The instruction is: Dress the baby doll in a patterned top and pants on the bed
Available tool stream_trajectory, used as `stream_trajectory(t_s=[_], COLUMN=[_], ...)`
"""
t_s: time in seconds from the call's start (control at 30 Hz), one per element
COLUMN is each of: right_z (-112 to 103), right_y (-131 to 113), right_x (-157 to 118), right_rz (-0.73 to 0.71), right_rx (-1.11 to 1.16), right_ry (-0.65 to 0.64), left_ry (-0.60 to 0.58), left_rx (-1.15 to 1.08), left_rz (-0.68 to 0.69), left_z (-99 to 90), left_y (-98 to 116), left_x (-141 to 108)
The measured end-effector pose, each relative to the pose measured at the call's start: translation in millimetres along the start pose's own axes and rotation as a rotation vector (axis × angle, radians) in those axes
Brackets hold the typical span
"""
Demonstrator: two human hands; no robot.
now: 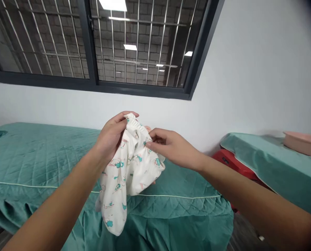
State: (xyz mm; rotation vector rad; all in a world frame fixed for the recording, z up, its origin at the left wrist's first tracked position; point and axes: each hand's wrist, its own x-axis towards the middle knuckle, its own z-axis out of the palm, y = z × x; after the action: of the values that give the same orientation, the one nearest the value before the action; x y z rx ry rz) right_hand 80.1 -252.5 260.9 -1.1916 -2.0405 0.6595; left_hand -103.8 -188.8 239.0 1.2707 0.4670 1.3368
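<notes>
Printed garment (142, 170) was up in front of the person, above the bed's (53, 157) near edge, one end hanging lower left. Left hand (115, 130) pinched its gathered top, seemingly to carry the weight. Right hand (168, 146) had its thumb against the right side, perhaps to steady the fabric; fingers curled, partly hidden, so couldn't tell if closed on it. Cloth blocked most of something pinkish (148, 128) behind. Far: barred window (92, 52). Right: green-covered table (255, 148), pink basin (303, 145).
</notes>
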Motion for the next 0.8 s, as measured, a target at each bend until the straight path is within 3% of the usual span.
stream_trajectory(t_s=[0.17,0.23,0.37,0.53,0.6,0.67,0.8], right_z=[-4.1,-1.3,11.1,12.8,5.6,-3.6,-14.9], right_y=[28.1,36.4,47.0,51.4,52.2,54.2,62.7], right_x=[15.7,22.2,34.3,44.4,45.3,43.7,35.2], right_rz=[0.113,0.132,0.088,0.033,0.047,0.070,0.176], right_rx=[0.274,0.321,0.339,0.257,0.195,0.168,0.247], right_ry=[0.118,0.151,0.137,0.179,0.217,0.156,-0.252], left_ry=[-0.037,-0.039,-0.083,-0.423,-0.448,-0.373,-0.194], left_rx=[-0.038,-0.064,0.155,0.504,0.519,0.450,0.093], left_rz=[-0.083,-0.096,-0.098,-0.179,-0.211,-0.183,-0.091], left_z=[-35.6,-41.6,-30.5,-16.6,-19.2,-23.3,-24.9], left_y=[-13.2,-18.0,-23.1,-28.7,-34.5,-41.7,-53.7], left_x=[11.7,15.5,18.1,14.3,13.1,13.7,19.7])
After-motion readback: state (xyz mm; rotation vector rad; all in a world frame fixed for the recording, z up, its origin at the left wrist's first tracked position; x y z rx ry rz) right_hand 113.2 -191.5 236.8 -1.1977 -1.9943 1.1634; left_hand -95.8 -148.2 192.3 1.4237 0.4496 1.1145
